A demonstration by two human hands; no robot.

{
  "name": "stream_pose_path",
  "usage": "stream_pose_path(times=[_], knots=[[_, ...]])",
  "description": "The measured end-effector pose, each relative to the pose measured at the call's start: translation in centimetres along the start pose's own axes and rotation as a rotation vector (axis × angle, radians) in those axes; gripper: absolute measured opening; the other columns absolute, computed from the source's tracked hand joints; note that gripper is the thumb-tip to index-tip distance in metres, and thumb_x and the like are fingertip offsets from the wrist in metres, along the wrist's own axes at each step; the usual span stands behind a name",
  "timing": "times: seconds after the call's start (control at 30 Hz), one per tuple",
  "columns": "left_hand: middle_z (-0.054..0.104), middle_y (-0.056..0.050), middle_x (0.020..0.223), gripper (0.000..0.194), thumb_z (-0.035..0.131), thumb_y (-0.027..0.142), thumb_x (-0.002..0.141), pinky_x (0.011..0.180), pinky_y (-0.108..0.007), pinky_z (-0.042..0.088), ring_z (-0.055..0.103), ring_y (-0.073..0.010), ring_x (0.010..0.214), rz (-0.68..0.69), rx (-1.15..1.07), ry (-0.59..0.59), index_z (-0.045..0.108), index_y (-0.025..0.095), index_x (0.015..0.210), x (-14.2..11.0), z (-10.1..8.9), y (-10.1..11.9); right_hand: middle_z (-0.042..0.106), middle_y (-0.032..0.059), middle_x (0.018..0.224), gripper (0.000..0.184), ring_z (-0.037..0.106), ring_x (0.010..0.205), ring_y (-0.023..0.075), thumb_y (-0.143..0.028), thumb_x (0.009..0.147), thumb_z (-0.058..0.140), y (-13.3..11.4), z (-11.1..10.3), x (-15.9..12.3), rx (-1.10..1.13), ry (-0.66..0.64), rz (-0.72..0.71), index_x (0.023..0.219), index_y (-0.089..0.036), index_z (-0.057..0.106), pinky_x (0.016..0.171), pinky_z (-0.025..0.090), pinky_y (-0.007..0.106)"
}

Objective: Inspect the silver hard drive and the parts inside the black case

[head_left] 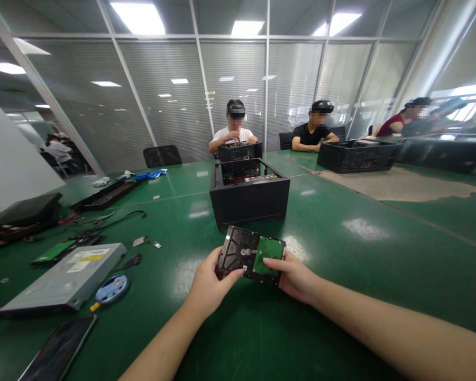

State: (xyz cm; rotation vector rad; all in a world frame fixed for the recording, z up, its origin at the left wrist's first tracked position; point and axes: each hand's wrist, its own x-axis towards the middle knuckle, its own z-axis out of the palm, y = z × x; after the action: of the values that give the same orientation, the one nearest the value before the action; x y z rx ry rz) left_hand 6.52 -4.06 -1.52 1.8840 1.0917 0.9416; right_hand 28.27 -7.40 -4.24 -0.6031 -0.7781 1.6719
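Observation:
A hard disk drive [241,251] is held between both hands above the green table [230,338], its black underside and green circuit board facing me. My left hand [210,280] grips the drive's left end, thumb along the lower edge. At the other end, my right hand [297,272] has its thumb on the circuit board; the fingers behind are hidden. Just beyond the drive stands a black computer case [249,203], open at the top, with some parts visible inside.
Left of me lie an optical drive [63,280], a round blue dish [112,289], a phone [59,349] and a loose circuit board [53,251]. Cables and a long black panel [107,194] are farther back. Across the table, people sit by other cases [357,156].

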Motion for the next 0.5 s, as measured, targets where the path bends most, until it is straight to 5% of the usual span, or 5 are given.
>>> stream_pose_path(times=[0.37, 0.5], knots=[[0.071, -0.008, 0.101, 0.042, 0.071, 0.035, 0.078, 0.078, -0.034, 0.053, 0.068, -0.0228, 0.089, -0.033, -0.069, -0.029, 0.054, 0.018, 0.112, 0.04, -0.06, 0.1, 0.074, 0.0102, 0.101, 0.048, 0.072, 0.088, 0.0239, -0.015, 0.067, 0.079, -0.18, -0.18, 0.09, -0.025, 0.027, 0.02, 0.112, -0.015, 0.063, 0.086, 0.054, 0.041], [0.069, -0.002, 0.076, 0.033, 0.069, 0.036, 0.08, 0.057, -0.025, 0.049, 0.066, -0.0166, 0.065, -0.128, -0.206, -0.1, 0.05, 0.018, 0.1, 0.11, 0.09, 0.52, 0.073, 0.0098, 0.103, 0.044, 0.071, 0.087, 0.0221, -0.016, 0.069, 0.079, -0.72, -0.52, 0.32, -0.057, 0.017, -0.009, 0.11, -0.016, 0.063, 0.085, 0.054, 0.038]])
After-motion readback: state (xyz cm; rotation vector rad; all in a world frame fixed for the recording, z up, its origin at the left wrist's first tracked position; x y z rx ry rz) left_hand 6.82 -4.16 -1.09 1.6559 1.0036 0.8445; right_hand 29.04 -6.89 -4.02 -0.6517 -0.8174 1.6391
